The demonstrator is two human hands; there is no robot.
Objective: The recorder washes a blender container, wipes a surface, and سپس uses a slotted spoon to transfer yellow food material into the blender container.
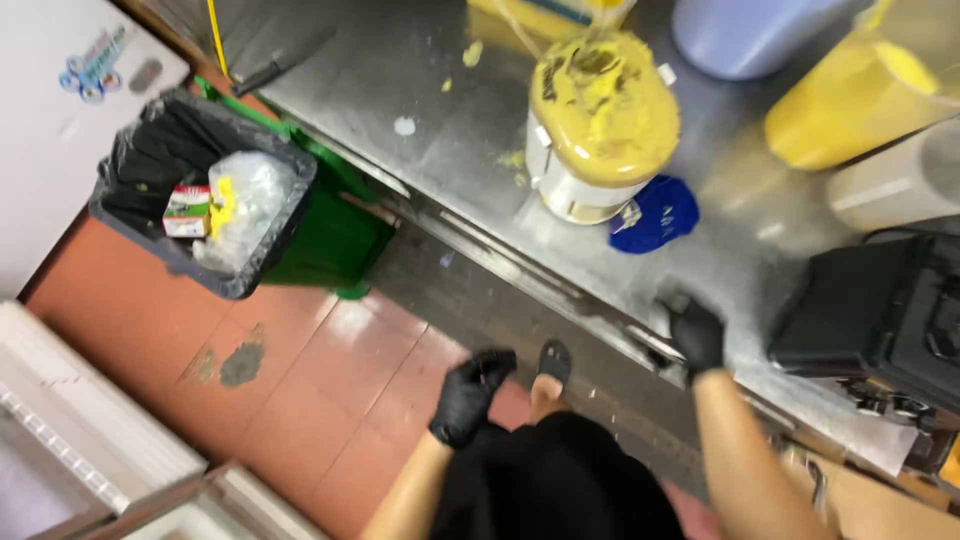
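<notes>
Right hand (697, 335), black glove, rests on the front edge of the steel counter (440, 130). Fingers are curled over the lip and pressed together, gripping the edge only, with no object in it.

Left hand (468, 398), also gloved, hangs free over the red floor (300, 360) below the counter. Fingers are loosely curled and hold nothing. It touches nothing that I can see.

Nearest thing to the right hand is the blue cloth (655, 214), at about 11 o'clock from it, further in on the counter and apart from the hand. The cloth is crumpled, so it has no clear long axis.

The jar (598, 125) sits just beyond the cloth at the same bearing and touches or slightly overlaps the cloth's upper left edge. It stands roughly upright, leaning in view because of the camera angle. Its lid and top are smeared with yellow paste.

The black machine (880, 315) is at 3 o'clock from the right hand, just beside it.

The right hand is clearly nearer to cloth and jar. The left hand is off the counter, well apart from both.

The bin (200, 200) with a black liner stands on the floor at 10 o'clock from the left hand, well apart. It holds a clear bag and a small carton.

A yellow tub (850, 100) sits at the far right of the counter. Motion blur hides the finer detail.
</notes>
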